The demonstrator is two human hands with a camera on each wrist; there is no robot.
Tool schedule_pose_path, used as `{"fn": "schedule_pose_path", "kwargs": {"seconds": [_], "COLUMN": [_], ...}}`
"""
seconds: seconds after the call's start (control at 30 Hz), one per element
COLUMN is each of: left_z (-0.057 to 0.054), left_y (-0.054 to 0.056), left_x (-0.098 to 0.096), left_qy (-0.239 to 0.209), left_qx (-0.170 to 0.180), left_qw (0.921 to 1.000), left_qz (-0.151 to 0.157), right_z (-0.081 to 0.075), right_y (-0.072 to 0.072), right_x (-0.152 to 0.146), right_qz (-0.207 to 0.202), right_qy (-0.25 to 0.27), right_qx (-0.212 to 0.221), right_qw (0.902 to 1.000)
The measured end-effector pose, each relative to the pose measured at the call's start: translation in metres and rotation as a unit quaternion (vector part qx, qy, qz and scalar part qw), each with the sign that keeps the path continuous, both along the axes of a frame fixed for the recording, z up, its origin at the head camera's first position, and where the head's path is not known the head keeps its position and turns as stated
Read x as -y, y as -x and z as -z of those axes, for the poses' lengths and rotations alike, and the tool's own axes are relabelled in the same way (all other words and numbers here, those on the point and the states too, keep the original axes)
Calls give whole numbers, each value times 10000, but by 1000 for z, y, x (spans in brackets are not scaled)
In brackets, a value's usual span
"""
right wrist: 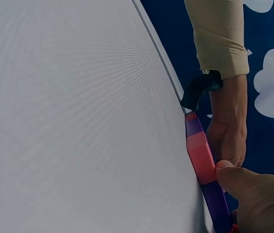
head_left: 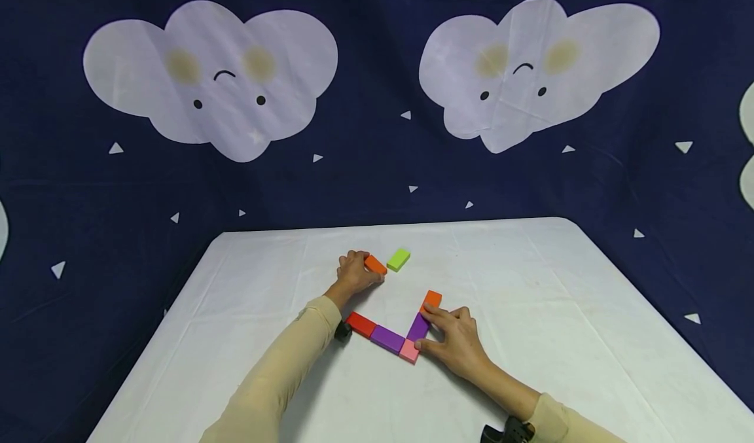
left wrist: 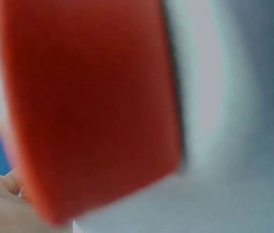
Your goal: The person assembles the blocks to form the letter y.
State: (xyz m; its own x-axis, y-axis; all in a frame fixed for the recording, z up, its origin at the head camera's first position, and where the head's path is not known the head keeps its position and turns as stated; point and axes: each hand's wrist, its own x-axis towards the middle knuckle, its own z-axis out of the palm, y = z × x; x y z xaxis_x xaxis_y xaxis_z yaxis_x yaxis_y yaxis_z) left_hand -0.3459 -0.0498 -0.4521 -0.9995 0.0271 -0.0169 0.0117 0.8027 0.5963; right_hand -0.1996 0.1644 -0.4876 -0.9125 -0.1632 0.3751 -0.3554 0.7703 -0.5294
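In the head view, my left hand (head_left: 355, 273) pinches an orange block (head_left: 376, 264) between thumb and fingers at the back of the table. A lime green block (head_left: 398, 260) lies just right of it. Nearer, several blocks meet at a corner: a red block (head_left: 361, 324), a purple block (head_left: 387, 339), a pink block (head_left: 409, 351), a second purple block (head_left: 417, 328) and a second orange block (head_left: 432, 299). My right hand (head_left: 458, 341) touches the right arm of this shape, thumb against the pink block, a fingertip where purple meets orange. The red block (left wrist: 88, 107) fills the left wrist view, blurred.
A white-covered table (head_left: 518, 266) lies under everything. Behind it hangs a dark blue cloth (head_left: 377, 188) printed with clouds and triangles. The left wrist's black camera mount (head_left: 342, 331) sits right beside the red block.
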Motion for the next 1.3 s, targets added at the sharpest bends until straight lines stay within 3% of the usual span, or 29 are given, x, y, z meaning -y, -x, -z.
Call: {"fn": "schedule_pose_path", "kwargs": {"seconds": [0.53,0.87,1.3], "left_z": [0,-16,-35], "left_y": [-1,-4,-15], "left_x": [8,22,28], "left_qy": [-217,-576,-938], "left_qx": [10,-170,-267], "left_qw": [9997,9981,9951], "left_qz": [-76,-129,126], "right_z": [1,0,1], "right_y": [-2,-1,-1], "right_x": [2,2,1], "right_qz": [-23,-5,-12], "right_qy": [20,-12,6], "right_qx": [-114,-140,-187], "right_qw": [9999,9999,9998]}}
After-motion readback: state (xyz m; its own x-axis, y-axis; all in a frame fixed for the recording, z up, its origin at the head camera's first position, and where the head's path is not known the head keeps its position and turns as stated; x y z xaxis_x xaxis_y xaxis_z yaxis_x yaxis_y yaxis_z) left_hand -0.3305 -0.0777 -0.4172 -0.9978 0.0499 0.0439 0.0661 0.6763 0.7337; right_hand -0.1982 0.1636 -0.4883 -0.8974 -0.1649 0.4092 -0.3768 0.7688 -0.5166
